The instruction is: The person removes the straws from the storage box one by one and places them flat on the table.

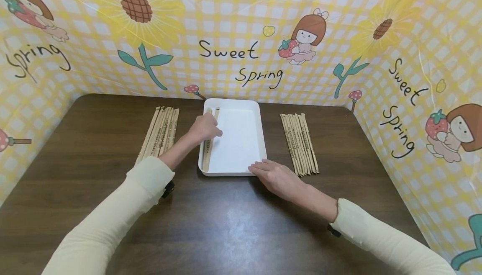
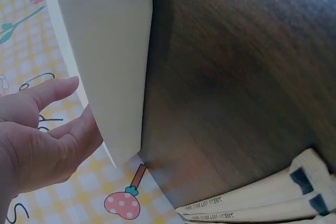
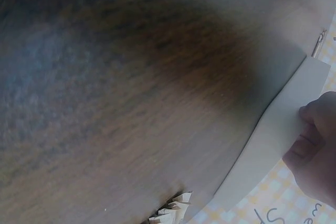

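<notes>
A white rectangular tray [image 1: 241, 137] lies on the dark table. Along its left side are paper-wrapped chopsticks [image 1: 206, 160], partly hidden under my left hand [image 1: 205, 127]. In the left wrist view the thumb [image 2: 63, 88] stands apart from the fingers, which dip behind the tray's side wall [image 2: 113, 61]; no chopsticks show in the gap. At the near right corner, my right hand [image 1: 278, 178] holds the tray's rim, fingers over the edge. The right wrist view has the hand against the tray's outer wall [image 3: 273, 129].
A bundle of wrapped chopsticks [image 1: 160, 134] lies left of the tray, and another bundle [image 1: 300, 145] lies to its right. Yellow checked cloth [image 1: 226, 11] with printed flowers and figures hangs behind the wooden table [image 1: 226, 233] and at both sides.
</notes>
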{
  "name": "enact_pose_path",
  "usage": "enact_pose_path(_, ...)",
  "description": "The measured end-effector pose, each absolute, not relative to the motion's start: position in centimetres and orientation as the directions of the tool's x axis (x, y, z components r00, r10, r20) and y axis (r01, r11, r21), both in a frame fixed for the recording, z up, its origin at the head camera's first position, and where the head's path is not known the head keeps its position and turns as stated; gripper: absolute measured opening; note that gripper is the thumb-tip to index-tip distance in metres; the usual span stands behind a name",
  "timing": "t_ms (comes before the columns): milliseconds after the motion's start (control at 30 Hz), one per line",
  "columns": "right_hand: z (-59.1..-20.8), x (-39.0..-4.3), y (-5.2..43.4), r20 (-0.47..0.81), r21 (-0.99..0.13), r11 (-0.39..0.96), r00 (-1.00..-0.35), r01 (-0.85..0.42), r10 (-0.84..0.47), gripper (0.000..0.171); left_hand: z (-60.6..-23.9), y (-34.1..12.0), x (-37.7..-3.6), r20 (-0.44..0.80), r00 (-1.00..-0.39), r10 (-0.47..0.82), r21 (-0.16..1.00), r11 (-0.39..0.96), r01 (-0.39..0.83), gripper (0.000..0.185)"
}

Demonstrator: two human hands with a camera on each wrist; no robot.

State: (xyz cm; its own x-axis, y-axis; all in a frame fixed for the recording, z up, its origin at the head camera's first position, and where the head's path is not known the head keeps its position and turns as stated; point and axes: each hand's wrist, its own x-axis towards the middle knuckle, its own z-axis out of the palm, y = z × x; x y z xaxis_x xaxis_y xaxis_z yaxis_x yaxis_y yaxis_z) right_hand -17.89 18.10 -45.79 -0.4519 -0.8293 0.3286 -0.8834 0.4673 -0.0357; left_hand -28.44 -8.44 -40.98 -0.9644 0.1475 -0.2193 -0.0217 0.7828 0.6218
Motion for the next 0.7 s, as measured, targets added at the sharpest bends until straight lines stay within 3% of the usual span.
enact_pose_path(700, -46.0, -18.1, 18.1, 0.327, -0.03, 0.467, -0.45, -0.884, -0.831, 0.03, -42.9, -7.4, -28.1, -0.18, -0.962, 0.208, 0.557, 0.827, 0.075, 0.034)
